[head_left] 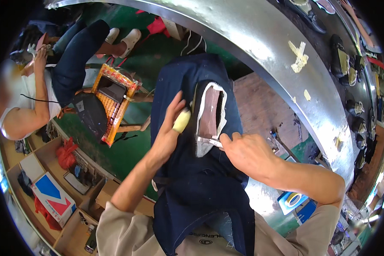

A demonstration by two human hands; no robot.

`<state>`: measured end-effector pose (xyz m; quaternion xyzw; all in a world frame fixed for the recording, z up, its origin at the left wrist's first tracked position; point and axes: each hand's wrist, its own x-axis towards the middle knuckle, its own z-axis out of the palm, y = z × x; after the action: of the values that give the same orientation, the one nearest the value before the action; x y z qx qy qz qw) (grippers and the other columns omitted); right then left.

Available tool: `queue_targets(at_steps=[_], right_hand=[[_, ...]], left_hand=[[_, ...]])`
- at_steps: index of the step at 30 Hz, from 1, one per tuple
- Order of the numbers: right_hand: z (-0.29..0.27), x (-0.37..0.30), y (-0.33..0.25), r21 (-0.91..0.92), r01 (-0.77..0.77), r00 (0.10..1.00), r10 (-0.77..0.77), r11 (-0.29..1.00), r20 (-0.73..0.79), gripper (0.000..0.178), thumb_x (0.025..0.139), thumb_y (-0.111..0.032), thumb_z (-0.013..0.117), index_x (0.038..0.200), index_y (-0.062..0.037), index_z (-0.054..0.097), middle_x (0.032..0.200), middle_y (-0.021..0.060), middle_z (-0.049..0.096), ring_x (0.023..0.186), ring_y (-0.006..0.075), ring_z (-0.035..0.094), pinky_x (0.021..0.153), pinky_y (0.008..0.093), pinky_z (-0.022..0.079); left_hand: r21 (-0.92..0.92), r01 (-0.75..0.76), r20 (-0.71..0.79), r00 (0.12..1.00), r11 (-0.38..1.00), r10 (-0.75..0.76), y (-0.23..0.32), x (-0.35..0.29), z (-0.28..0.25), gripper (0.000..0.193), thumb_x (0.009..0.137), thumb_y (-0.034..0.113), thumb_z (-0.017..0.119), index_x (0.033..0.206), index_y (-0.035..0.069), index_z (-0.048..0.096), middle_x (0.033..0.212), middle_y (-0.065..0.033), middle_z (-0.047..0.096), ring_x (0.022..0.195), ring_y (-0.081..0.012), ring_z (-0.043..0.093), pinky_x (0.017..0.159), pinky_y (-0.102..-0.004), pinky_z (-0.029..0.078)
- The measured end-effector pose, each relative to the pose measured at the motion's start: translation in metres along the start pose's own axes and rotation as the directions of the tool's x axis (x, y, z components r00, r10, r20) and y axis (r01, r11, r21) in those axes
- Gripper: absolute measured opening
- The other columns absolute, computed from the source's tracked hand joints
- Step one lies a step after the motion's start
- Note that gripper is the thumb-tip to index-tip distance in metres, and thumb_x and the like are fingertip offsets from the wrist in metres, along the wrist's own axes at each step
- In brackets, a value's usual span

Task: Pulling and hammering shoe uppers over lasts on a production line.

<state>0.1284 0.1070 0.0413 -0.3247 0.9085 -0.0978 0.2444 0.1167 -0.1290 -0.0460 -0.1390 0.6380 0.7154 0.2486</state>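
Observation:
A dark shoe upper (197,147) lies bottom up on the navy apron (170,81) over my lap. Its underside shows a brownish insole (209,112) ringed by a ragged white edge. My left hand (168,130) is beside the shoe's left side, fingers stretched out, with a yellow cover (182,121) on the thumb; whether it touches the shoe I cannot tell. The fingers of my right hand (247,153) are closed round a small light metal tool (213,141), whose flat end rests at the near end of the insole. Its exact kind is unclear.
A curved metal bench (260,38) arcs ahead and to the right, with several dark shoes (339,55) beyond it. At left another person (34,98) sits near a beaded wooden chair (113,111). Wooden shelving (51,151) with boxes stands at lower left. A tape roll (293,199) lies at right.

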Motion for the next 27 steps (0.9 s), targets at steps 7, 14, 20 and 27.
queue_targets(at_steps=[7, 14, 20, 27], right_hand=[[0.049, 0.035, -0.024, 0.214, 0.01, 0.996, 0.009, 0.977, -0.088, 0.033, 0.102, -0.029, 0.062, 0.092, 0.0026, 0.059, 0.068, 0.0195, 0.067, 0.062, 0.0355, 0.07, 0.056, 0.0424, 0.056], [0.087, 0.032, -0.029, 0.606, -0.073, 0.944, 0.252, 0.792, -0.214, 0.031, 0.101, -0.028, 0.065, 0.093, 0.0014, 0.058, 0.073, 0.0218, 0.069, 0.067, 0.0399, 0.07, 0.058, 0.0461, 0.055], [0.045, 0.024, 0.02, 0.584, -0.003, 1.0, 0.004, 0.811, 0.0, 0.034, 0.1, -0.032, 0.067, 0.09, 0.0001, 0.063, 0.071, 0.0195, 0.07, 0.067, 0.0373, 0.071, 0.061, 0.0455, 0.056], [0.053, 0.041, 0.046, 0.627, 0.048, 0.99, -0.122, 0.778, 0.075, 0.036, 0.097, -0.039, 0.068, 0.088, -0.0053, 0.059, 0.068, 0.0074, 0.067, 0.061, 0.026, 0.071, 0.06, 0.0407, 0.055]], left_hand=[[-0.683, 0.458, 0.318, 0.888, 0.57, -0.333, -0.047, -0.021, -0.011, 0.059, 0.11, 0.043, 0.034, 0.157, 0.007, 0.038, 0.156, -0.0127, 0.048, 0.142, -0.03, 0.048, 0.123, -0.0476, 0.032], [-0.316, 0.481, 0.318, 0.866, 0.818, -0.387, -0.027, 0.003, -0.013, 0.065, 0.109, 0.052, 0.04, 0.153, 0.005, 0.044, 0.149, -0.0138, 0.055, 0.138, -0.0295, 0.052, 0.117, -0.0486, 0.039], [-0.2, 0.481, 0.301, 0.859, 0.853, -0.414, -0.02, 0.002, -0.002, 0.065, 0.108, 0.054, 0.043, 0.148, 0.003, 0.051, 0.143, -0.014, 0.06, 0.133, -0.0273, 0.057, 0.113, -0.046, 0.043], [-0.223, 0.492, 0.315, 0.853, 0.842, -0.415, -0.023, 0.007, -0.005, 0.065, 0.109, 0.054, 0.041, 0.147, 0.002, 0.051, 0.141, -0.016, 0.061, 0.132, -0.0294, 0.058, 0.113, -0.0479, 0.043]])
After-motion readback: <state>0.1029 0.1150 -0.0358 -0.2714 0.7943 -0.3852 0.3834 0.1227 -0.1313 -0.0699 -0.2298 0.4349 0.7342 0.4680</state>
